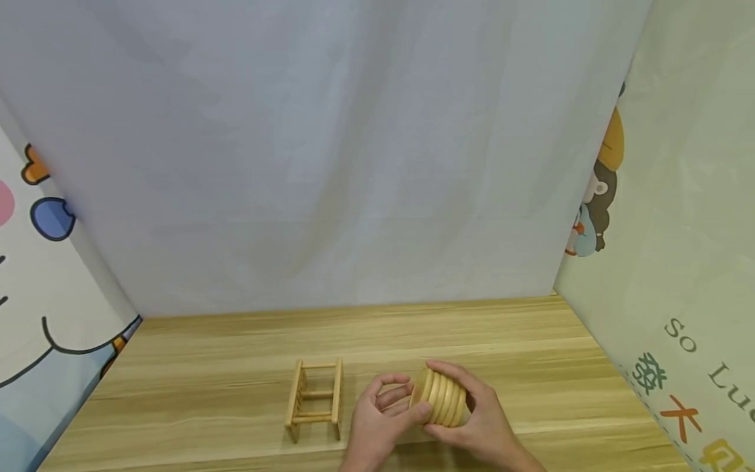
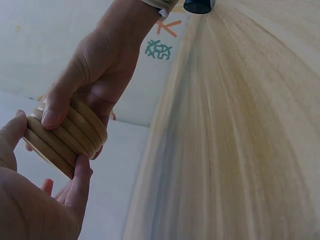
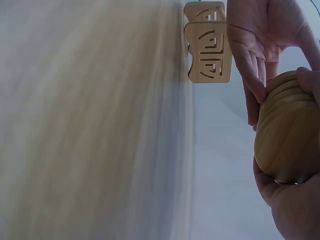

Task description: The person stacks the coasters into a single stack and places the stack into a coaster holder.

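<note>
A stack of several round wooden coasters is tilted on its side above the table, between both hands. My right hand grips the stack from the right, thumb and fingers round its edges. From the left, my left hand holds the end coaster by its edge, with thumb and a fingertip on opposite sides in the left wrist view. The right wrist view shows the flat outer face of the stack. Left of the hands stands a small wooden rack with cut-out side panels, untouched.
The wood-grain table runs back to a pale cloth wall. Printed panels close in the left side and the right side. A dark cylindrical object shows at the top of the left wrist view.
</note>
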`<state>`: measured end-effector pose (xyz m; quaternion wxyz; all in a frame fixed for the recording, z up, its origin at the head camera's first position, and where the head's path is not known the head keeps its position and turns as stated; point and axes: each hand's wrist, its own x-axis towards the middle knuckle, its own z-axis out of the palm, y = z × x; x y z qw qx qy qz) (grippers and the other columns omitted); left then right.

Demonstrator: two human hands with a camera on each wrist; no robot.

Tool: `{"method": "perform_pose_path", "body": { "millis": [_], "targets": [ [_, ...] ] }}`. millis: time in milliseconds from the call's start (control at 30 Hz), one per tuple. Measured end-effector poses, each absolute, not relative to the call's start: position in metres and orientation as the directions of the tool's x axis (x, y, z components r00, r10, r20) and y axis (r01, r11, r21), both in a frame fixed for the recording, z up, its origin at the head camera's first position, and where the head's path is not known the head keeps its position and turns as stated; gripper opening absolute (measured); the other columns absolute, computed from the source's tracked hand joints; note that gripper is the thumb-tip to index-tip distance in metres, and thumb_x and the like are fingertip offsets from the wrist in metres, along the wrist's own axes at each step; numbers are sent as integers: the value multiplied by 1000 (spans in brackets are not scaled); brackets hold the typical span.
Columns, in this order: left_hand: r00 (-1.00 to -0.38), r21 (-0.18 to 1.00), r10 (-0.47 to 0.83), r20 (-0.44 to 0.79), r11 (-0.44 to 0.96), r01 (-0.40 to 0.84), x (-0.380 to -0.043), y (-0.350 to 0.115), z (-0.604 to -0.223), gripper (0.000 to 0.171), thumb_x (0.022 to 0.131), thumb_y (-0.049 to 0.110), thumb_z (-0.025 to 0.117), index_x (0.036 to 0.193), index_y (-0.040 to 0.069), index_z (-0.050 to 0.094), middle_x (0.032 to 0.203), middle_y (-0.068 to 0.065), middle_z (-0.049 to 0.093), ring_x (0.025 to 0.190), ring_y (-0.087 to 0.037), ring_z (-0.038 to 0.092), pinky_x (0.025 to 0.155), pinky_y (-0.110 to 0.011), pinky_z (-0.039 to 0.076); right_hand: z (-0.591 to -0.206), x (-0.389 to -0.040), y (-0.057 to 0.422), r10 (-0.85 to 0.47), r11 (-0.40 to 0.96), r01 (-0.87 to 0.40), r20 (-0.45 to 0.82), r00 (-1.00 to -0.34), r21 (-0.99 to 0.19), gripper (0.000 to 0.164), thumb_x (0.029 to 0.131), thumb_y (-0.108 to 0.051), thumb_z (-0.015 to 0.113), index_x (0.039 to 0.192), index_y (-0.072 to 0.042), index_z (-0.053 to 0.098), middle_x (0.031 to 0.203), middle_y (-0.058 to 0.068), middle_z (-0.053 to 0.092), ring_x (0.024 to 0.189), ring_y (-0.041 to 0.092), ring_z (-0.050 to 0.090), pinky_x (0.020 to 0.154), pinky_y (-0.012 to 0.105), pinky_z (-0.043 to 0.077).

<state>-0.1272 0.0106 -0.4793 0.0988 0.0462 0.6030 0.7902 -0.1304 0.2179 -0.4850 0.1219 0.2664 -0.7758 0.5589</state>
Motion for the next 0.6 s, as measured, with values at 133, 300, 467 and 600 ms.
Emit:
{"method": "perform_pose_path", "body": {
  "millis": [133, 300, 467, 600],
  "targets": [
    [-974, 967, 223, -34, -238, -88, -127, 8, -479, 72, 92, 28, 95, 144, -6, 58, 138, -25, 71, 121, -44, 75, 95, -45, 65, -483, -131, 218, -291, 260, -560, 489, -822, -787, 86, 77, 1, 99, 154, -12, 62, 142, 20, 67, 112, 14, 69, 88, 35, 64],
    [-970, 967, 240, -31, -237, -89, -129, 6, -479, 74, 93, 29, 94, 147, -5, 55, 141, -24, 69, 120, -41, 75, 95, -44, 65, -477, -132, 217, -294, 278, -558, 484, -824, -782, 86, 78, -1, 100, 154, -15, 63, 142, 17, 69, 113, 13, 69, 88, 34, 64],
    [-966, 967, 258, -13, -241, -77, -131, -2, -475, 77, 95, 31, 92, 150, -3, 51, 146, -25, 65, 123, -41, 73, 96, -44, 65, -469, -135, 211, -304, 287, -592, 515, -802, -753, 85, 77, -2, 101, 152, -15, 64, 142, 13, 69, 114, 13, 68, 88, 34, 64],
    [-962, 967, 273, -4, -244, -73, -132, -10, -469, 77, 96, 30, 91, 152, -2, 49, 147, -26, 63, 125, -43, 72, 97, -46, 64, -464, -137, 204, -318, 270, -616, 535, -783, -740, 84, 77, -2, 101, 152, -14, 64, 142, 14, 68, 115, 14, 68, 89, 35, 65]
  ]
}}
